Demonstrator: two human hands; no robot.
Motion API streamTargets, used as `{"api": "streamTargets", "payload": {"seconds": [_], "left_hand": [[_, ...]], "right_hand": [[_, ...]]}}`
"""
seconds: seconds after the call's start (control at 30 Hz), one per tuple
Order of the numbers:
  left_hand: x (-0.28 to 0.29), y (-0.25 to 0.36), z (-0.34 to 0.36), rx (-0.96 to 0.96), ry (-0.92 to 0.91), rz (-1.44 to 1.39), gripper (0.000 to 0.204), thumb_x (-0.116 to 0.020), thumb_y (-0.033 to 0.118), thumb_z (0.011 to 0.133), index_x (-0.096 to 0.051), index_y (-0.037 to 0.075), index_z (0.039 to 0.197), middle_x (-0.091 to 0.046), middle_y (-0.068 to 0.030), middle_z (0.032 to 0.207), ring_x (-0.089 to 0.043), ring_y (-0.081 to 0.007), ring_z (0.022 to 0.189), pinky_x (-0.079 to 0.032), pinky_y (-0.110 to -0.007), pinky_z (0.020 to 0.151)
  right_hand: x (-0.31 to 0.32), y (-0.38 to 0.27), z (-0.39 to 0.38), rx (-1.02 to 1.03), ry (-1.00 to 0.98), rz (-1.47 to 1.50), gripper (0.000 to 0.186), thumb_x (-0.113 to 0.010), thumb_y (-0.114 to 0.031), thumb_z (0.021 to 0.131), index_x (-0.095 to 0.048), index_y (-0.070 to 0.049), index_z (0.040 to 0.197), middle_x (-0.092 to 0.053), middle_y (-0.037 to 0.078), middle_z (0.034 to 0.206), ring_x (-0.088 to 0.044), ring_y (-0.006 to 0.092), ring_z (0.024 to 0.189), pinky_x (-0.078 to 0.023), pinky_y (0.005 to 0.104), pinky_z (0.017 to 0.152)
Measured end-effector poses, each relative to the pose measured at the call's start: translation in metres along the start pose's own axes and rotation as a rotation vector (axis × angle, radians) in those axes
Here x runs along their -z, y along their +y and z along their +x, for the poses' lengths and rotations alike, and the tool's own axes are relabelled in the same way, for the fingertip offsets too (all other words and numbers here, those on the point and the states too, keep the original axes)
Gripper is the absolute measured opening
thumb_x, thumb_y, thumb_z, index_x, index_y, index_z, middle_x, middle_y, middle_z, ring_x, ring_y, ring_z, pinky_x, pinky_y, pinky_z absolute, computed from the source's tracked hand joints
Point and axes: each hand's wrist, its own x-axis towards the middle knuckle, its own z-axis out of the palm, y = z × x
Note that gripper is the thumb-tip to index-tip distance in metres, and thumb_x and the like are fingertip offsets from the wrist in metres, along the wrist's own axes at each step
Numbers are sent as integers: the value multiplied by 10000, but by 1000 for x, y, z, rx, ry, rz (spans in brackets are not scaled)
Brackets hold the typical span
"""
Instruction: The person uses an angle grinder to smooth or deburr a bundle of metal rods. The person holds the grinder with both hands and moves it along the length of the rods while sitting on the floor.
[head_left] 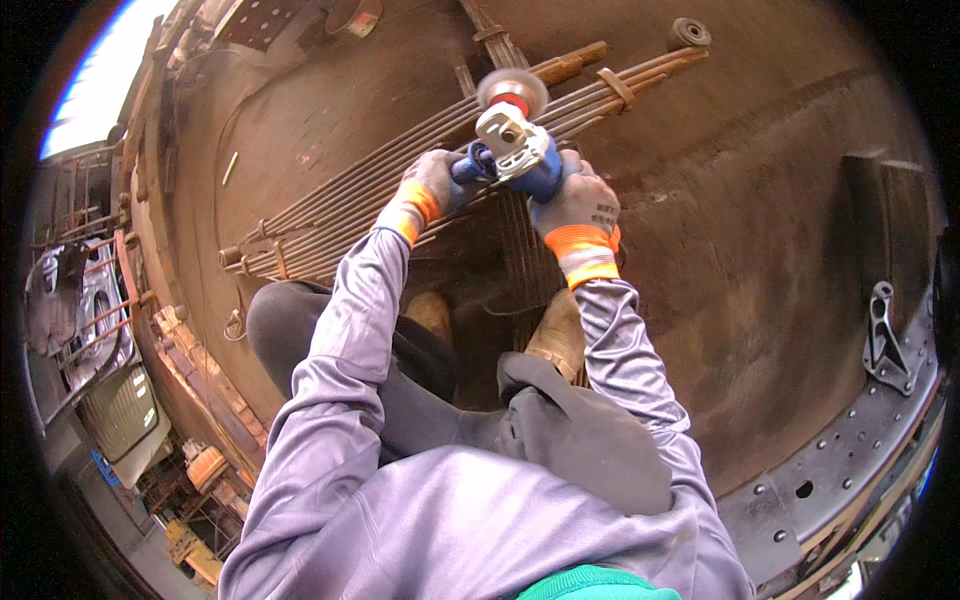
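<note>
Both my gloved hands are on an angle grinder [541, 163] with a blue body and a silver gear head. My left hand [436, 183], in a grey glove with an orange cuff, wraps round its blue side handle [472, 164]. My right hand [580, 203] grips the body from the right. A blurred round disc or brush [513, 90] sits at the tool's far end, over a long stack of rusty leaf springs [345, 206]. Whether it touches the metal I cannot tell. The stack lies slantwise and is bound with clamps [616, 88].
Another leaf-spring bundle [525, 245] crosses beneath the stack, between my boots [557, 335]. A metal roller [690, 33] lies at the far right. On the right rests a riveted steel beam [770, 515] with a bracket [890, 345]. Scrap timber [205, 375] and vehicle parts [95, 310] line the left.
</note>
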Motion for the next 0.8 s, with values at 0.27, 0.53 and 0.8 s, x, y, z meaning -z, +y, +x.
{"api": "streamTargets", "payload": {"seconds": [0.27,0.53,0.8], "left_hand": [[6,14,0,45,-10,-127,171,-783,62,791,-768,30,959,-724,45,887,-609,-58,805,-531,-287,766],[19,28,8,-21,-29,-56,190,-792,171,807,-761,31,932,-741,-26,830,-618,-76,764,-539,-317,761],[6,3,22,-3,-8,-105,160,-773,88,814,-779,62,972,-708,2,789,-582,-64,759,-526,-316,751]], "right_hand": [[10,-2,4,-38,-120,-27,385,-754,-228,754,-555,-101,1057,-687,145,960,-714,367,885,-558,492,800],[11,-6,6,-80,-115,-31,406,-762,-234,763,-548,-92,1077,-684,147,970,-715,357,885,-559,488,802],[6,4,6,-88,-109,-30,423,-774,-245,757,-537,-101,1076,-684,142,993,-716,357,897,-563,480,810]]}}
